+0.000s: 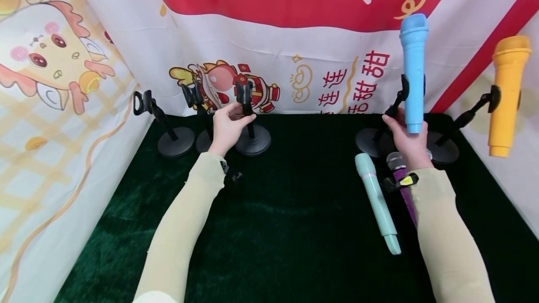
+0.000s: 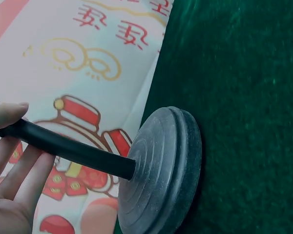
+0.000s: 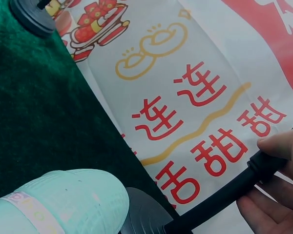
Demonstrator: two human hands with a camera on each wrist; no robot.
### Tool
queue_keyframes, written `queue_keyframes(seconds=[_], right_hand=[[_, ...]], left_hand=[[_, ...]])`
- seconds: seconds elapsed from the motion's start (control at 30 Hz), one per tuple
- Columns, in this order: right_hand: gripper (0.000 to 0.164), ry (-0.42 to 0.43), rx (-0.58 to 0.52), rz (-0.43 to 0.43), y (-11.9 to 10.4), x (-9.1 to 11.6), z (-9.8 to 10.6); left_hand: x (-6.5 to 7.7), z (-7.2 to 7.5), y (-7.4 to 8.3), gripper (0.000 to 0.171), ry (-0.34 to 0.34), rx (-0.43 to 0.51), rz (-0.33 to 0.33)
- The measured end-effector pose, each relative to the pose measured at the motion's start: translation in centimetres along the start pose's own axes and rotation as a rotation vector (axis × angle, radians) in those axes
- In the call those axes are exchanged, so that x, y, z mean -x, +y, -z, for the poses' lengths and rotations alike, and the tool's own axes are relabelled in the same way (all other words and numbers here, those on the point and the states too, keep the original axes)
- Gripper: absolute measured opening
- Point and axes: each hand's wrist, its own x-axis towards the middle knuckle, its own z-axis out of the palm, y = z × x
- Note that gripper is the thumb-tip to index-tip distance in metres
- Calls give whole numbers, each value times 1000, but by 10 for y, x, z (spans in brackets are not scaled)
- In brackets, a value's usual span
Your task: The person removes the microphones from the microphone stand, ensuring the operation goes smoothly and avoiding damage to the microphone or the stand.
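Note:
My left hand (image 1: 229,127) grips the stem of a black microphone stand (image 1: 253,141), whose clip holds nothing. In the left wrist view, the thumb and fingers (image 2: 24,170) lie about the upper stem, above the round base (image 2: 158,170). On the right, my right hand (image 1: 409,140) holds the stem of another microphone stand (image 1: 372,142) that carries a blue microphone (image 1: 413,69) upright in its clip. The right wrist view shows the thumb and fingers (image 3: 271,209) around this stem. Just below that hand lie a mint-green microphone (image 1: 377,200) and a partly hidden purple microphone (image 1: 397,162).
A yellow microphone (image 1: 508,97) stands in a stand (image 1: 444,148) at far right. Two further stands with unfilled clips, one at far left (image 1: 176,141) and one partly behind my left hand (image 1: 204,140), share the dark green cloth (image 1: 286,228). A printed banner (image 1: 269,50) hangs behind.

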Motion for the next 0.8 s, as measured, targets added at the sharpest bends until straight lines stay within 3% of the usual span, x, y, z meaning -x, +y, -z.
queue_keyframes(seconds=[0.27, 0.6, 0.8], right_hand=[[64, 13, -7, 38, 3, 0, 4], [59, 3, -17, 40, 4, -6, 1], [50, 39, -42, 70, 0, -5, 2]], left_hand=[[-3, 1, -9, 30, -40, 33, 32], [-1, 2, -8, 30, 12, 39, 38], [4, 4, -5, 40, -6, 21, 49]])
